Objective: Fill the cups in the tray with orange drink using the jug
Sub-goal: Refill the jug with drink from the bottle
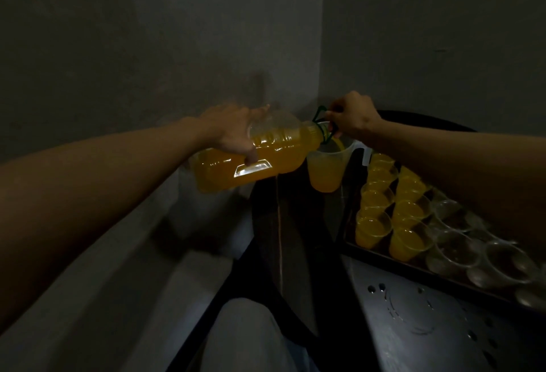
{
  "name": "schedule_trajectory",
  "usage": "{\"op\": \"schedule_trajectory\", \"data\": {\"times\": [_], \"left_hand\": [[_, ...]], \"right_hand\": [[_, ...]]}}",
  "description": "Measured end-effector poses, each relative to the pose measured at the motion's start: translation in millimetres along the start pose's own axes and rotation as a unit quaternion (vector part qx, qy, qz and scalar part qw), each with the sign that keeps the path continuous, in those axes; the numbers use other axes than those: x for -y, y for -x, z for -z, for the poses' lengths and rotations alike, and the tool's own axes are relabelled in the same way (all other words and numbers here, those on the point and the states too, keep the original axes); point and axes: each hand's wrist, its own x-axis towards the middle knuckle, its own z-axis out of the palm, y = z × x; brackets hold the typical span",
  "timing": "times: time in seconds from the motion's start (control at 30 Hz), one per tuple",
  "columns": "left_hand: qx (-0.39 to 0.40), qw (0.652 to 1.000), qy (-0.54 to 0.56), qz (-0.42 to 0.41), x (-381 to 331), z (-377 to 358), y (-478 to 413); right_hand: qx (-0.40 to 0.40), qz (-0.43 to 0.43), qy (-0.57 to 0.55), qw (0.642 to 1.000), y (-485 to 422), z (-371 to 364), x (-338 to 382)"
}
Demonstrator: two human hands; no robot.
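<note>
A large clear bottle point(274, 159) of orange drink lies tipped on its side, neck to the right. My left hand point(233, 132) grips its body from above. My right hand point(353, 116) holds the bottle's green carry handle point(320, 114) at the neck. Orange drink streams from the neck into a translucent jug point(325, 171), which holds a little drink at its bottom and stands beside the tray point(372, 252). In the tray, two rows of cups point(373, 228) nearest the jug hold orange drink; the clear cups point(452, 250) further right are empty.
The tray sits on a dark perforated surface point(428, 321) at the lower right. Grey walls meet in a corner behind the jug. A pale ledge point(103, 283) runs along the left wall. My knee in light cloth point(245, 339) shows at the bottom.
</note>
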Motion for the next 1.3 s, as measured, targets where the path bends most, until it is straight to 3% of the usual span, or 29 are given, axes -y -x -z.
{"op": "schedule_trajectory", "data": {"times": [1.3], "left_hand": [[-0.023, 1.000, 0.012, -0.018, 5.5, -0.3, -1.2]], "right_hand": [[-0.019, -0.019, -0.039, 0.999, 6.3, -0.8, 3.3]]}}
